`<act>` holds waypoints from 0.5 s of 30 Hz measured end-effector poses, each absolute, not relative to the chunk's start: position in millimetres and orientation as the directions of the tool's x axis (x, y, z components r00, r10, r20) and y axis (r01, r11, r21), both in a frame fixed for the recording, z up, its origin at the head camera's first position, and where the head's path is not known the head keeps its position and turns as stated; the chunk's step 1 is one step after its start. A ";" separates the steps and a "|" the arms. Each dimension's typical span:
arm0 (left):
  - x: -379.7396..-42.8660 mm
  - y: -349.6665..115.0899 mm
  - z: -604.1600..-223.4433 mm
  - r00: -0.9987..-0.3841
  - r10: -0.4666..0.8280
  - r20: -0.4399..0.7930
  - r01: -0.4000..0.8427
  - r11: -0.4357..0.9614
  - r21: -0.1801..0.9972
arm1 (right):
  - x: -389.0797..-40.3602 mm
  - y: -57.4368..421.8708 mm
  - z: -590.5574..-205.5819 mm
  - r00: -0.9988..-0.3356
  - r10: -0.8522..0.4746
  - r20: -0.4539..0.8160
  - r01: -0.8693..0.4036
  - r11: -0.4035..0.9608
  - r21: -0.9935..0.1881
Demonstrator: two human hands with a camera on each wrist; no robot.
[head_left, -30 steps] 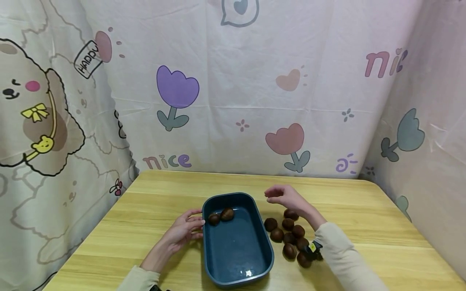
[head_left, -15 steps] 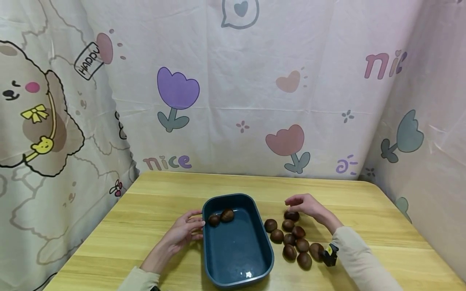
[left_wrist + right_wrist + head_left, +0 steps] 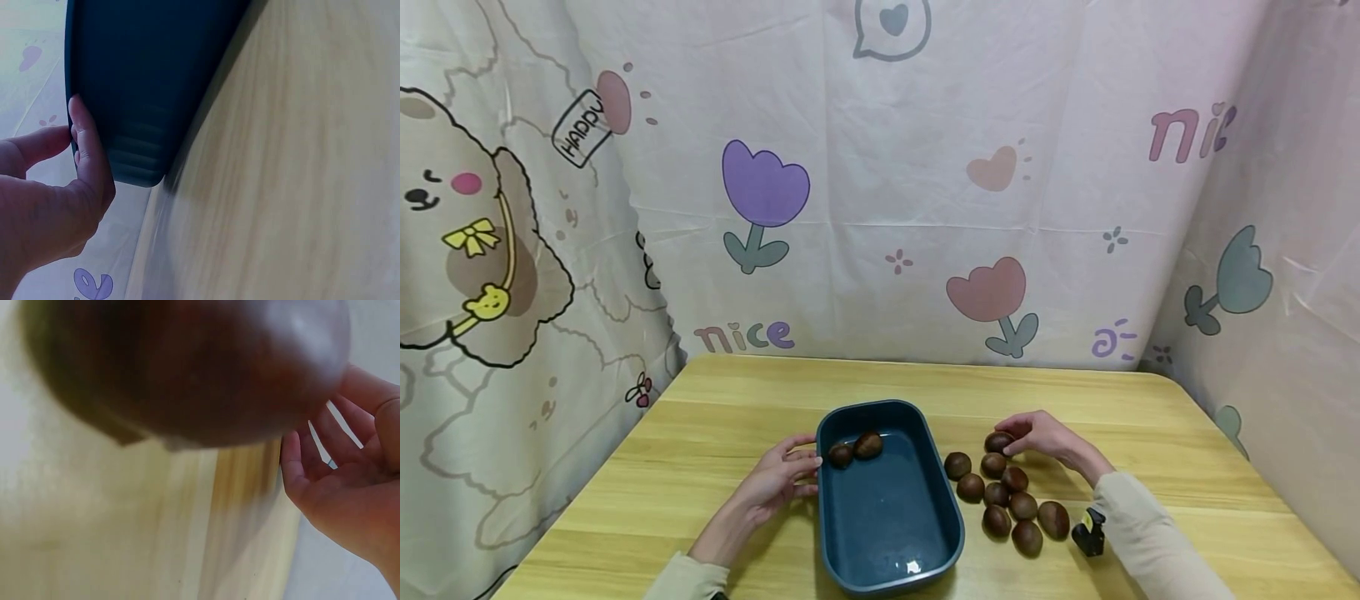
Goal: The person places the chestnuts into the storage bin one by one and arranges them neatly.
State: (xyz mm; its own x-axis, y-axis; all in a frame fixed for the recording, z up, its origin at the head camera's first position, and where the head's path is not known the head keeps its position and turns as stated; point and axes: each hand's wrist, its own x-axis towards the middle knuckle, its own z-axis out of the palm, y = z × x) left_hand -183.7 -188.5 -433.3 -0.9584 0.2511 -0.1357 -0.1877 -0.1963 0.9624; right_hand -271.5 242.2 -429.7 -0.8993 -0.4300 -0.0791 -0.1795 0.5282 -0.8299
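Note:
My left hand [image 3: 771, 479] holds the left rim of a dark blue rectangular tray [image 3: 891, 517]; in the left wrist view, fingers [image 3: 94, 156] lie along its outer wall. Two brown chestnuts [image 3: 868, 445] rest inside, near the tray's far left corner. Right of the tray, my right hand [image 3: 1048, 437] pinches the farthest chestnut [image 3: 997, 442] of a loose group, thumb on the near side and fingers on the far side. In the right wrist view a large blurred chestnut [image 3: 200, 369] fills the foreground, hiding the right fingertips and whatever they hold.
Several more chestnuts [image 3: 996, 494] lie close together on the wooden table [image 3: 745, 392], between the tray and my right forearm. One chestnut [image 3: 1054, 520] sits beside the black wrist camera [image 3: 1088, 532]. A printed curtain [image 3: 880, 183] hangs behind the table.
My right hand has moved right and toward me from beside the tray's far right corner to the farthest chestnut, and its fingers have closed on it. My left hand and the tray stay put.

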 end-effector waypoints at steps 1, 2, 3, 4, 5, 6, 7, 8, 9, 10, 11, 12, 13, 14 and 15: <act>-183.9 -188.5 -433.4 -0.959 0.250 -0.135 -0.187 -0.196 0.963 | -271.7 242.0 -429.6 -0.898 -0.433 -0.080 -0.184 0.535 -0.825; -184.0 -188.5 -433.4 -0.959 0.249 -0.134 -0.186 -0.196 0.963 | -271.8 241.7 -429.3 -0.896 -0.436 -0.081 -0.189 0.541 -0.820; -184.1 -188.5 -433.5 -0.960 0.247 -0.135 -0.185 -0.195 0.963 | -272.3 241.3 -429.2 -0.896 -0.438 -0.080 -0.195 0.548 -0.813; -184.1 -188.5 -433.5 -0.960 0.245 -0.135 -0.185 -0.193 0.964 | -272.8 240.9 -429.3 -0.895 -0.439 -0.080 -0.201 0.556 -0.806; -184.1 -188.5 -433.5 -0.960 0.244 -0.136 -0.185 -0.193 0.964 | -273.2 240.6 -429.5 -0.895 -0.439 -0.078 -0.207 0.564 -0.800; -184.2 -188.4 -433.4 -0.961 0.242 -0.137 -0.186 -0.192 0.964 | -273.7 240.2 -429.7 -0.893 -0.443 -0.076 -0.215 0.571 -0.792; -184.2 -188.4 -433.3 -0.961 0.240 -0.138 -0.186 -0.191 0.964 | -274.0 240.3 -429.5 -0.890 -0.450 -0.070 -0.230 0.577 -0.784; -184.2 -188.4 -433.2 -0.961 0.239 -0.139 -0.187 -0.191 0.964 | -274.3 240.1 -429.6 -0.888 -0.454 -0.067 -0.238 0.581 -0.779; -184.1 -188.4 -433.1 -0.961 0.239 -0.140 -0.187 -0.190 0.964 | -274.6 239.9 -429.8 -0.887 -0.457 -0.066 -0.243 0.585 -0.774; -184.0 -188.3 -432.9 -0.961 0.239 -0.140 -0.188 -0.190 0.964 | -274.9 239.9 -429.9 -0.888 -0.455 -0.067 -0.245 0.591 -0.769; -183.9 -188.3 -432.8 -0.961 0.239 -0.141 -0.188 -0.190 0.963 | -275.2 240.0 -430.0 -0.886 -0.458 -0.066 -0.250 0.593 -0.765; -183.9 -188.3 -432.7 -0.961 0.240 -0.141 -0.189 -0.190 0.963 | -275.3 240.0 -429.9 -0.887 -0.457 -0.067 -0.250 0.596 -0.763; -183.9 -188.3 -432.6 -0.960 0.240 -0.142 -0.190 -0.191 0.963 | -275.5 240.1 -430.0 -0.887 -0.456 -0.067 -0.251 0.600 -0.760; -183.9 -188.2 -432.5 -0.960 0.241 -0.143 -0.191 -0.190 0.963 | -275.6 240.0 -430.2 -0.891 -0.449 -0.072 -0.244 0.604 -0.758; -183.9 -188.2 -432.4 -0.960 0.241 -0.143 -0.191 -0.190 0.963 | -275.9 240.2 -430.3 -0.893 -0.445 -0.073 -0.241 0.609 -0.756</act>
